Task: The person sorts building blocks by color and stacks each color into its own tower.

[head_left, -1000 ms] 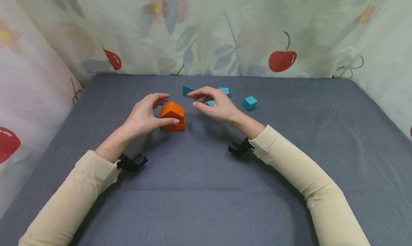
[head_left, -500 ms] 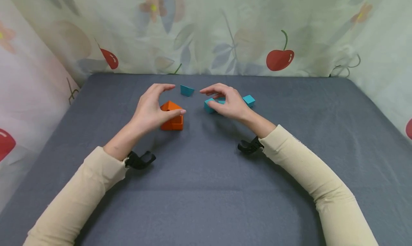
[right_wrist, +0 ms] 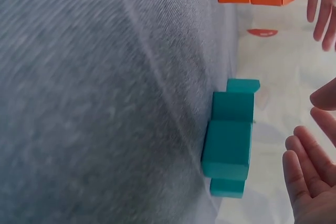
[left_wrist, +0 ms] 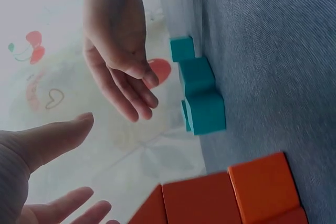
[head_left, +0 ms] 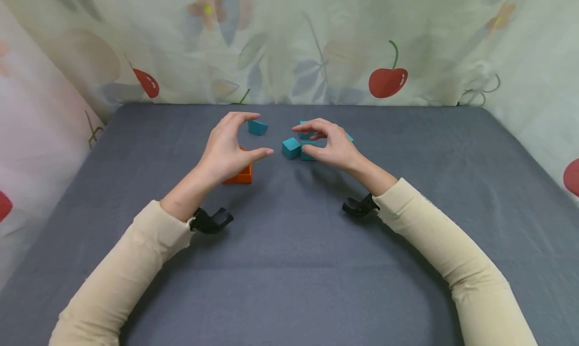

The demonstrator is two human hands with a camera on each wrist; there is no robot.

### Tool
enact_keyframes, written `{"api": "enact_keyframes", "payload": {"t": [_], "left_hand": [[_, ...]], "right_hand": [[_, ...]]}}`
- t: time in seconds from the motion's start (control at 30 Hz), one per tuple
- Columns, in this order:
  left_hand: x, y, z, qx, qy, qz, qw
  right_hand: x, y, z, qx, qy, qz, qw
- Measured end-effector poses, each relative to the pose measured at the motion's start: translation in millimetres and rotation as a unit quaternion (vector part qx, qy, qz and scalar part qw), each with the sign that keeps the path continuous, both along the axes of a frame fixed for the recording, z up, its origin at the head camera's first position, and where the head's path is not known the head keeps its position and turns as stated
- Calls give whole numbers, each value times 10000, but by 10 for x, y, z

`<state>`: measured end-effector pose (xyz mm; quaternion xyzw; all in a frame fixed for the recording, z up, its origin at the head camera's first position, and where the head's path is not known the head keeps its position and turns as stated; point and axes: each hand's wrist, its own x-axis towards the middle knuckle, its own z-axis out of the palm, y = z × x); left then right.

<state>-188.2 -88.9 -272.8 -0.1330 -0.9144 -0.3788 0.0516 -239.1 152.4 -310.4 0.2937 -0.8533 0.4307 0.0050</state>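
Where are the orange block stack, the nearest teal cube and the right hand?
orange block stack (left_wrist: pixel 231 192), left wrist view, its side face.
teal cube (head_left: pixel 291 148), head view, top face.
right hand (head_left: pixel 332 149), head view, its back.

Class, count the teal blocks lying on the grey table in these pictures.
4 teal blocks show: one far block beyond the left hand, one on open cloth, two partly under the right hand, which may hide more.

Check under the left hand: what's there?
Orange blocks sit on the grey mat under the left hand, which hovers without touching them. The head view hides most of the stack.
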Motion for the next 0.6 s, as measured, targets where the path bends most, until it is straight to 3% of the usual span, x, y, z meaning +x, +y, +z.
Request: {"api": "enact_keyframes", "payload": {"t": [0.3,0.6], "left_hand": [[-31,197,-15,173,-40,-138,9997],[-79,404,-79,-31,-348,-324,9989]], "right_hand": [[-5,110,-18,157,-37,-151,9998],[-4,192,-38,175,-341,-203,9991]]}}
